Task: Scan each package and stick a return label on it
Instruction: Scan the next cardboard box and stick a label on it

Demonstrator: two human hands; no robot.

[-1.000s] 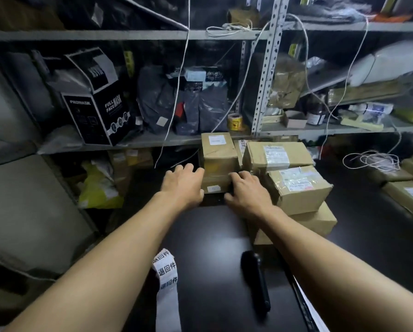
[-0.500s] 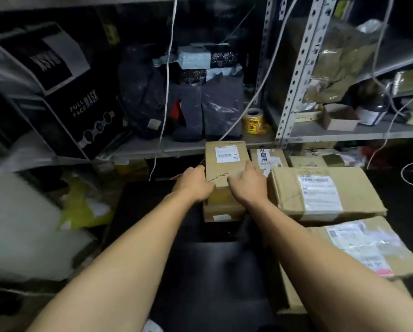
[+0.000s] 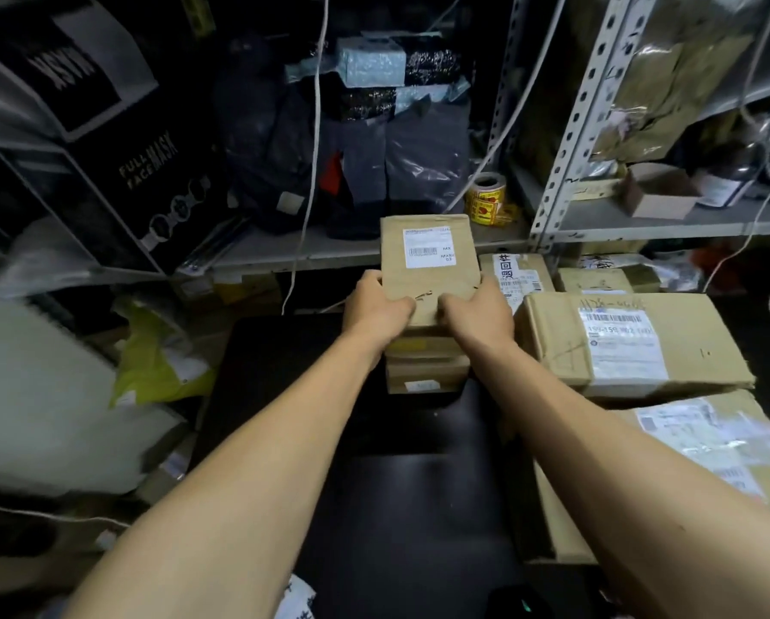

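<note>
A small brown cardboard package [image 3: 428, 279] with a white barcode label on top sits at the top of a short stack [image 3: 425, 373] at the far end of the black table [image 3: 396, 484]. My left hand [image 3: 376, 308] grips its near left corner and my right hand [image 3: 479, 312] grips its near right corner. Behind it on the right lies a package [image 3: 519, 274] that bears a return label with red characters. The strip of return labels [image 3: 296, 598] and the black scanner [image 3: 519, 603] peek in at the bottom edge.
Larger labelled cartons [image 3: 633, 346] [image 3: 709, 444] are stacked right of my hands. Grey metal shelving [image 3: 566, 140] behind holds dark bags, a yellow tape roll [image 3: 486, 198] and a black mask box [image 3: 97, 140]. White cables hang down. Yellow bags [image 3: 151, 373] lie to the left.
My head has moved closer to the stack. Both hands went from the stack's sides to gripping the top package, which now sits slightly higher and tilted.
</note>
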